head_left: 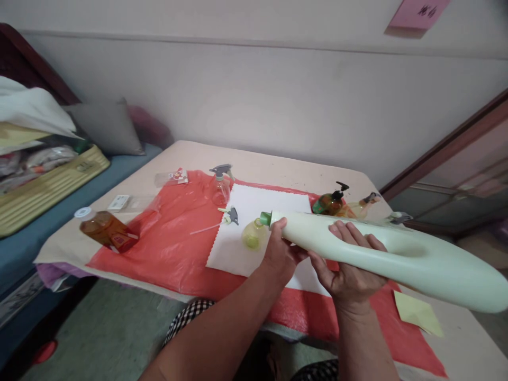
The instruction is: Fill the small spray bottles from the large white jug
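Observation:
A large pale green jug [436, 264] with a moulded handle lies tilted on its side in both hands, its green spout [265, 218] pointing left. My left hand [281, 248] grips the neck, thumb on top. My right hand [353, 270] supports the body from below, its fingers through the handle opening. Right below the spout, a small clear bottle [253, 235] with yellow-green liquid in its bottom stands on a white sheet [226, 254]. A trigger spray head [230, 216] with a thin tube lies left of that bottle. Whether liquid is flowing is too small to tell.
A clear spray bottle [219, 190] stands behind on red plastic sheeting [166, 254]. At the left lies an amber liquid bottle [107, 228]. A dark pump bottle [330, 202] and a yellowish spray bottle [359, 208] are at the right. Yellow paper notes [417, 311] lie near the front edge.

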Demonstrator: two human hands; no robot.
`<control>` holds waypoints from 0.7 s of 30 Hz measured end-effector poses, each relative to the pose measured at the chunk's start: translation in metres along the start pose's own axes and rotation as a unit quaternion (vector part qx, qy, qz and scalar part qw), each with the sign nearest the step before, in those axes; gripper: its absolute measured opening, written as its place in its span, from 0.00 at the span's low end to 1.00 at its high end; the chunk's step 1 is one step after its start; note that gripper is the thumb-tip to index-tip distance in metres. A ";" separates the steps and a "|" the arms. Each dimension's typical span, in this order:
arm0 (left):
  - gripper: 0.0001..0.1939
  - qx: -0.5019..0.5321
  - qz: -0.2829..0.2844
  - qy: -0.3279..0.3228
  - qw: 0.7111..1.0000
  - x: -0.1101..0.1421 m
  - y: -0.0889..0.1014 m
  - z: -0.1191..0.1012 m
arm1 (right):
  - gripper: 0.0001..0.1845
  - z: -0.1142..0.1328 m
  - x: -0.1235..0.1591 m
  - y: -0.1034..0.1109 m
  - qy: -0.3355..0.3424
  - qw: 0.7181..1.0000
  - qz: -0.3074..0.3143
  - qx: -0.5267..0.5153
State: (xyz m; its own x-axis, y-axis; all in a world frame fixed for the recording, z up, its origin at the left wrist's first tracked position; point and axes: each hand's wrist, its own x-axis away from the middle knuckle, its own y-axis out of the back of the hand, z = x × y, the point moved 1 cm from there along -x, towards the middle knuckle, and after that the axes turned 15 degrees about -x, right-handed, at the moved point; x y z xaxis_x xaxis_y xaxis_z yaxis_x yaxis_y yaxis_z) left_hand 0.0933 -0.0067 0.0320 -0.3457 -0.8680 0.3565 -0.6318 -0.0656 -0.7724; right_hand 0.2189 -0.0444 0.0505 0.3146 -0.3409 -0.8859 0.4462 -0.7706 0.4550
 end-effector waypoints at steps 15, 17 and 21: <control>0.26 -0.007 -0.001 0.003 1.000 0.002 0.000 -0.002 | 0.37 -0.004 0.004 -0.002 0.032 0.999 -0.003 0.013; 0.25 -0.006 0.005 0.001 1.000 0.002 0.000 -0.003 | 0.38 -0.004 0.005 -0.002 0.032 0.999 -0.003 0.014; 0.25 -0.009 0.017 0.000 1.000 0.004 -0.001 -0.004 | 0.38 -0.005 0.005 -0.002 0.034 0.999 0.001 0.012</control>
State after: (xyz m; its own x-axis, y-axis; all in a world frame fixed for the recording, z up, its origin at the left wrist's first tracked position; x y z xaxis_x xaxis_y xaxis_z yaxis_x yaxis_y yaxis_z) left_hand 0.0897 -0.0079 0.0361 -0.3670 -0.8697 0.3302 -0.6316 -0.0277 -0.7748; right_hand 0.2238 -0.0424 0.0456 0.3722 -0.3062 -0.8762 0.4251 -0.7829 0.4542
